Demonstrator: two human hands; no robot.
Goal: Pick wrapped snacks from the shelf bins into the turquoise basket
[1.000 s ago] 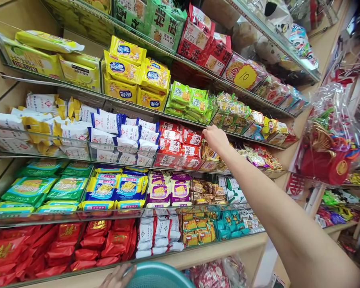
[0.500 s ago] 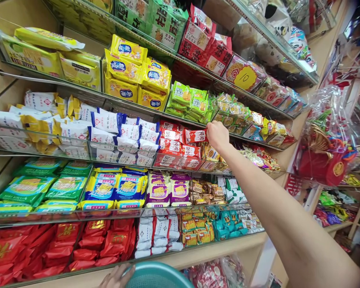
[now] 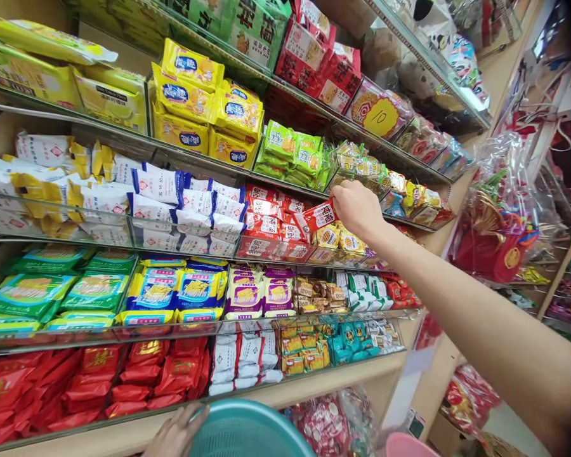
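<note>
Bright, even indoor light fills the scene, glinting on clear plastic wrapping (image 3: 499, 152). The right edge looks soft, its upper corner dark.

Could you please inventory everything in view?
Held packet: one, red, centre
Basket: one, teal, bottom centre
Bin packets: many, red, centre
Pouches: many, white, middle left
Boxy packs: many, yellow, upper left
Small packs: many, lime green, upper centre
Large packs: several, green or red, top
Price tag: one, yellow, marked 10, upper right
Biscuit packs: many, green, blue or purple, lower left to centre
Shiny packets: many, red, bottom left
Small snacks: many, mixed colours, lower centre
Wrapped item: one, red, right
Unclear object: one, pink, bottom right
Shelving: one, beige, throughout
Left hand: one, bare, at basket rim
Right hand: one, bare, gripping held packet
</note>
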